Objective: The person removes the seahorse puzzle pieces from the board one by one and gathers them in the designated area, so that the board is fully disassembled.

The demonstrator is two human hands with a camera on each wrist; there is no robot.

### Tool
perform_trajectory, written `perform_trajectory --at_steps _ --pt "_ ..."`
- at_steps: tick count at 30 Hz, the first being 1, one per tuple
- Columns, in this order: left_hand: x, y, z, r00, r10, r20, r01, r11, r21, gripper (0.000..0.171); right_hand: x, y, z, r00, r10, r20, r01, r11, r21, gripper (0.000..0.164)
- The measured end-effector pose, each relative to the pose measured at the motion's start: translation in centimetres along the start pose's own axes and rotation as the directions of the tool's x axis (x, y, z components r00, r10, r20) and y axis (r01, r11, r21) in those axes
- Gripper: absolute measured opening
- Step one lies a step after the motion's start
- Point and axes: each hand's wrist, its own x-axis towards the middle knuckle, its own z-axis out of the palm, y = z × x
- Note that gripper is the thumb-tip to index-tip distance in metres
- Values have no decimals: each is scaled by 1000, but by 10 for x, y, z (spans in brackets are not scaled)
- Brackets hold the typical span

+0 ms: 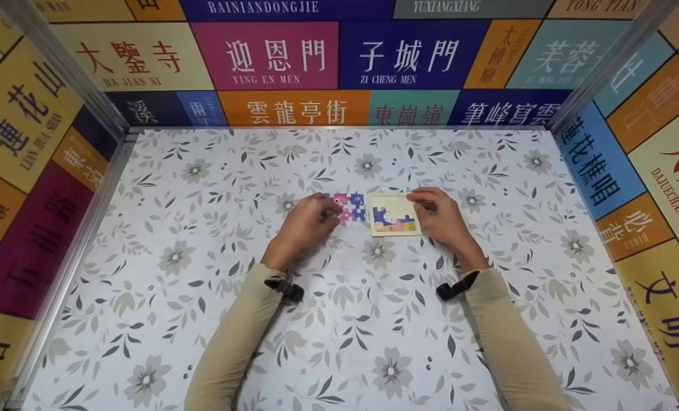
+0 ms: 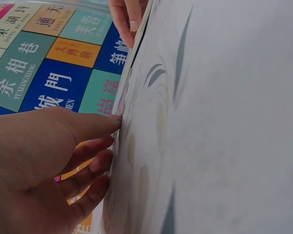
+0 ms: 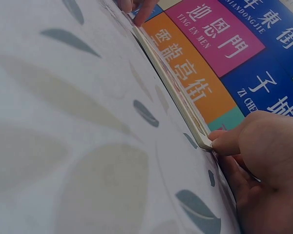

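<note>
Colourful jigsaw pieces [image 1: 357,206], pink and purple, lie in a cluster on the table, left of a shallow cream puzzle tray [image 1: 396,233]. More pieces [image 1: 396,224] fill the lower part of that tray; its upper part shows bare cream. My left hand [image 1: 313,220] rests at the cluster's left side, with thumb and fingers apart and the fingertips down at the table in the left wrist view. At the tray's right edge, my right hand [image 1: 439,214] grips the rim between thumb and fingers. Part of the cluster is hidden behind the left fingers.
A white cloth with grey flowers and leaves covers the table [image 1: 385,337]. Upright panels [image 1: 282,57] with coloured blocks and large characters enclose the back and both sides. Dark straps [image 1: 286,288] circle both wrists over beige sleeves.
</note>
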Motion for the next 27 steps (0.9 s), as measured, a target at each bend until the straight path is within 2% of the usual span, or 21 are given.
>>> perform_trajectory --at_steps 4,8,11,18,27 --pt "-1 2 0 1000 14 -20 -14 1000 8 20 0 -1 1 1000 -8 -3 8 1000 -11 26" --pt "3 9 3 996 81 -46 -80 997 14 21 0 -1 1 1000 -2 -9 1 1000 -14 26" --pt "7 17 7 992 119 -33 -118 993 21 22 0 -1 0 1000 8 -9 -8 1000 -5 26" --pt "13 32 19 992 128 19 -128 990 50 26 1 -2 0 1000 29 -8 -29 1000 -8 26" --pt "25 45 30 988 156 2 -155 981 113 28 1 -1 1 1000 18 -5 -18 1000 -10 27"
